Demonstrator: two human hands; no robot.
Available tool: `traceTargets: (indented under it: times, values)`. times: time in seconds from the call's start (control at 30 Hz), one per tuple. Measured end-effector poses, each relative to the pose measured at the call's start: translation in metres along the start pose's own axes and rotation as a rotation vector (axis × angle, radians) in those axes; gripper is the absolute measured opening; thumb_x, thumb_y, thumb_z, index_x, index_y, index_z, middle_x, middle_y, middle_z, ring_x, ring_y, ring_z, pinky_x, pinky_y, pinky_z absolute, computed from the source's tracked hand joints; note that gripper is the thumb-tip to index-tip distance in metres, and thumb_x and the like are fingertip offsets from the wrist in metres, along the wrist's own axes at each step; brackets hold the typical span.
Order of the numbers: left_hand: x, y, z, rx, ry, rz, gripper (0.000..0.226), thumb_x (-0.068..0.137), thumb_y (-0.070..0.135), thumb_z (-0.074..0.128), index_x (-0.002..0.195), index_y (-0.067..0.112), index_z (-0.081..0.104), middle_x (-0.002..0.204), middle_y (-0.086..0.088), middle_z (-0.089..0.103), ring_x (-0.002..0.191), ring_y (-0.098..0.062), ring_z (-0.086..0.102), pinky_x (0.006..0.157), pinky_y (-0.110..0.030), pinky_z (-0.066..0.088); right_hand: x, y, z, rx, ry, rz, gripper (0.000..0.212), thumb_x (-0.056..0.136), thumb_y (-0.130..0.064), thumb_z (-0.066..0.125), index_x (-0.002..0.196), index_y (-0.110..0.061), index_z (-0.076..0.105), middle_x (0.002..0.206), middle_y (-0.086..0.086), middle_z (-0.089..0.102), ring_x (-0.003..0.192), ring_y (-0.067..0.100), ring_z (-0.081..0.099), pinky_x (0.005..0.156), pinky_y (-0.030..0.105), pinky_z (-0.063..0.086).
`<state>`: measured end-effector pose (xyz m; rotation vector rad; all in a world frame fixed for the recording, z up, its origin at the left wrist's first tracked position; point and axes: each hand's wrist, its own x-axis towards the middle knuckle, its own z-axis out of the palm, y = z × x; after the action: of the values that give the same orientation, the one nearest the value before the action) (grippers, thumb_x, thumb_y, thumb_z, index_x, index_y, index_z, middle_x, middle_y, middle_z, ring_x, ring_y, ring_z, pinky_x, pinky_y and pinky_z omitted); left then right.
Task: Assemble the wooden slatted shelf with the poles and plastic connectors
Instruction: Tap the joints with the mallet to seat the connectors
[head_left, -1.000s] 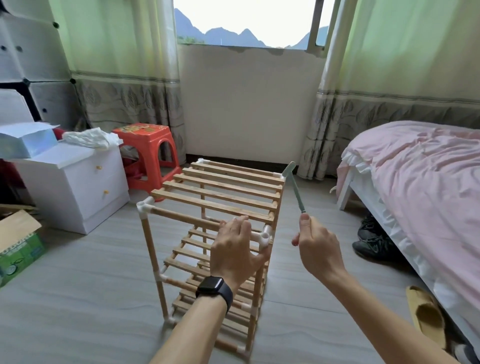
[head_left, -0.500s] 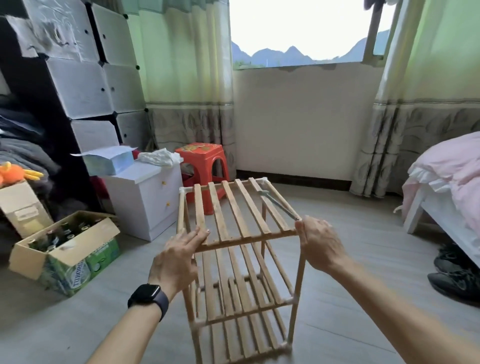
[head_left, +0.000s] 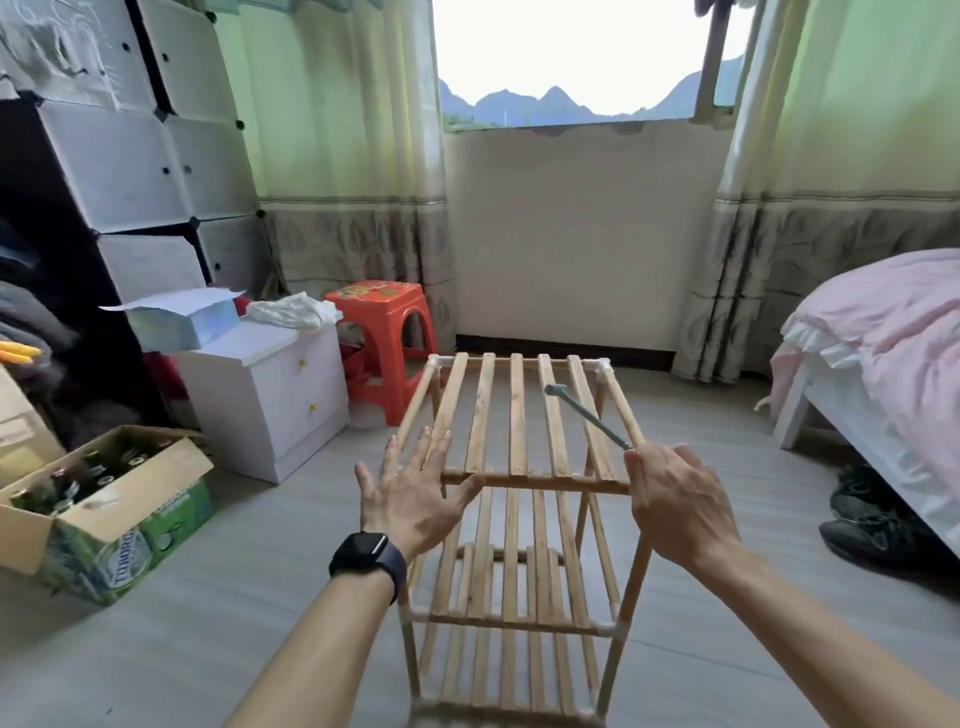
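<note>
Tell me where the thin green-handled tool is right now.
In the head view, the thin green-handled tool slants above the right-hand slats of the wooden slatted shelf, its near end held in the right hand at its front right corner.

The slatted shelf (head_left: 517, 415) is seen in pale wood, joined by white connectors (head_left: 602, 366); the tool (head_left: 590, 418) is coloured teal. The stool (head_left: 382, 312) is coloured orange-red and the curtains (head_left: 337, 130) pale green, banded with a grey leaf pattern.

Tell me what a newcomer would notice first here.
The wooden slatted shelf stands mid-floor, dead centre. The left hand is spread open at its near left corner, while the right hand grips a green tool at the near right. A red stool stands behind, to the left.
</note>
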<state>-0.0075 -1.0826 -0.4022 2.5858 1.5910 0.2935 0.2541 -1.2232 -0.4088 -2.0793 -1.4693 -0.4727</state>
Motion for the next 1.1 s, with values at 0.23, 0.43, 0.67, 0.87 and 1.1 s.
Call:
traceTargets:
  times: [0.23,0.43,0.67,0.87,1.1]
  values:
    - [0.014,0.091,0.006,-0.095,0.084,0.216,0.085,0.094,0.048,0.046,0.160,0.027,-0.003,0.167,0.004,-0.013,0.154,-0.026,-0.013,0.121,-0.061,-0.009,-0.019,0.032,-0.064,0.446,-0.046,0.309,0.044,0.108,-0.035,0.027,0.081,-0.012,0.053,0.067,0.001,0.059,0.055,0.019,0.054,0.046,0.022,0.038]
    - [-0.001,0.161,0.043,-0.030,0.138,0.493,0.076,0.100,0.061,0.025,0.157,0.030,-0.015,0.164,0.009,-0.022,0.150,-0.012,-0.023,0.121,-0.050,-0.018,-0.067,0.048,-0.104,0.320,-0.131,0.385,0.049,0.106,-0.042,0.033,0.066,-0.016,0.044,0.052,-0.001,0.050,0.047,0.013,0.045,0.048,0.023,0.035]
    - [-0.003,0.167,0.067,-0.012,0.201,0.423,0.089,0.092,0.070,0.029,0.159,0.027,-0.010,0.166,0.008,-0.015,0.152,-0.020,-0.021,0.115,-0.047,-0.028,-0.095,0.054,-0.099,0.175,-0.245,0.360,0.048,0.104,-0.048,0.028,0.071,-0.021,0.050,0.057,0.002,0.057,0.058,0.019,0.056,0.057,0.037,0.040]
    - [-0.007,0.170,0.064,0.010,0.188,0.403,0.097,0.091,0.052,0.051,0.157,0.023,-0.013,0.161,0.003,-0.015,0.151,-0.024,-0.021,0.110,-0.046,-0.033,-0.097,0.055,-0.093,0.137,-0.282,0.341,0.048,0.105,-0.048,0.026,0.069,-0.024,0.046,0.058,0.002,0.057,0.057,0.019,0.056,0.056,0.036,0.041]
    - [-0.007,0.171,0.066,0.026,0.209,0.397,0.100,0.085,0.038,0.059,0.152,0.022,-0.014,0.158,0.002,-0.009,0.148,-0.025,-0.016,0.118,-0.051,-0.019,-0.083,0.047,-0.107,0.167,-0.250,0.267,0.048,0.105,-0.046,0.028,0.068,-0.021,0.045,0.055,0.002,0.053,0.051,0.016,0.049,0.048,0.030,0.031]
